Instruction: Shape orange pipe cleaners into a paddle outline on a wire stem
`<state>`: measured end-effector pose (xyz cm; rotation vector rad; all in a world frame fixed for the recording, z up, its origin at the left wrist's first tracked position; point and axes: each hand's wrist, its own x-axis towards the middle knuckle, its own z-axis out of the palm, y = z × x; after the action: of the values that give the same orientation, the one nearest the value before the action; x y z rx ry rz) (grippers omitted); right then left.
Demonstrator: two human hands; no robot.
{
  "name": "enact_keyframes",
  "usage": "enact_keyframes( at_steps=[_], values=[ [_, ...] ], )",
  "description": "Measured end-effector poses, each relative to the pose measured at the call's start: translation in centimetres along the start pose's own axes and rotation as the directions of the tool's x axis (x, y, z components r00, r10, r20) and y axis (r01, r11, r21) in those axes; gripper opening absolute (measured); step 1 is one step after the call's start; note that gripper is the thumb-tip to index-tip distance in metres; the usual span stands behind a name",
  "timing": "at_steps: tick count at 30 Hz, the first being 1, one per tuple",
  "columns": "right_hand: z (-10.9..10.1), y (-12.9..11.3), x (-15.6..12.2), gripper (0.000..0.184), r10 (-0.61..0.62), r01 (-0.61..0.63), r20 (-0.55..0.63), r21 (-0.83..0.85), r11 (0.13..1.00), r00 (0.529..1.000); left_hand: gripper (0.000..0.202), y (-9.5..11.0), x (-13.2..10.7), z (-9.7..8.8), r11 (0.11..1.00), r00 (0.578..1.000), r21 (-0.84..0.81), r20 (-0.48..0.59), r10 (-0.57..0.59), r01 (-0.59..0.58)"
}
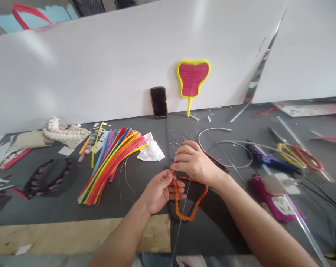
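Observation:
My left hand pinches a twisted orange pipe cleaner between thumb and forefinger. It hangs in a crinkled loop below my hands, near a thin wire. My right hand is just above and to the right, its fingers curled over the upper end of the orange pipe cleaner. A straight orange length sticks out under my right wrist. Left of my hands, a bundle of coloured pipe cleaners lies fanned out next to a crumpled white tissue.
A phone and a yellow-edged pink fan lean against the white board. To the right lie a glue gun, scissors, a purple power strip and a white cable. A dark braided headband lies left.

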<state>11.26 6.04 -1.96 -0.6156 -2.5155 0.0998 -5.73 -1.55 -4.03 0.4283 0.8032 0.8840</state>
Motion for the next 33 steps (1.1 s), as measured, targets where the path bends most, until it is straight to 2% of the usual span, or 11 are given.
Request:
enact_keyframes(
  at_steps=[10,13,16,18,21,23,25,27,28,30,33],
  values=[
    [0.1,0.1,-0.1,0.02,-0.046,0.046,-0.002,-0.012,0.999,0.999,0.022,-0.1,0.0,-0.3,0.996,0.999,0.077,-0.032,-0.036,0.038],
    [-0.1,0.0,0.0,0.022,-0.037,0.037,0.001,-0.005,0.999,0.999,0.02,-0.3,0.2,-0.1,0.999,1.0,0.051,-0.027,-0.004,0.006],
    [-0.4,0.4,-0.1,0.035,0.106,-0.104,-0.058,0.039,0.994,0.993,0.018,-0.3,0.1,0.1,0.998,0.998,-0.017,-0.02,0.057,-0.057],
    [-0.5,0.9,-0.4,0.042,0.282,-0.265,-0.148,0.124,0.956,0.948,0.017,0.1,-0.1,0.0,0.993,0.994,-0.054,-0.024,0.108,-0.109],
    [-0.2,1.8,-0.9,0.04,0.564,-0.465,-0.208,0.381,0.799,0.799,0.017,1.1,-0.4,-0.4,0.97,0.977,-0.116,-0.025,0.213,-0.214],
    [0.2,2.0,-1.0,0.035,0.722,-0.532,-0.109,0.603,0.595,0.684,0.019,1.7,-0.6,-0.6,0.948,0.963,-0.168,-0.023,0.269,-0.269],
    [0.6,1.8,-0.8,0.034,0.793,-0.531,0.066,0.776,0.341,0.605,0.021,2.0,-0.6,-0.8,0.931,0.953,-0.208,-0.029,0.301,-0.3],
    [0.9,1.3,-0.5,0.035,0.786,-0.498,0.209,0.856,0.141,0.582,0.019,2.1,-0.6,-1.0,0.922,0.949,-0.224,-0.042,0.314,-0.315],
    [0.9,1.0,-0.3,0.035,0.776,-0.478,0.248,0.875,0.078,0.58,0.017,2.1,-0.5,-1.0,0.921,0.947,-0.22,-0.054,0.317,-0.321],
    [0.9,0.6,0.0,0.033,0.783,-0.433,0.257,0.901,0.017,0.566,0.014,1.9,-0.4,-1.1,0.921,0.943,-0.204,-0.089,0.319,-0.331],
    [0.6,0.4,0.2,0.033,0.824,-0.372,0.225,0.928,-0.018,0.52,0.029,1.7,-0.3,-1.0,0.928,0.945,-0.183,-0.075,0.317,-0.326]
  ],
)
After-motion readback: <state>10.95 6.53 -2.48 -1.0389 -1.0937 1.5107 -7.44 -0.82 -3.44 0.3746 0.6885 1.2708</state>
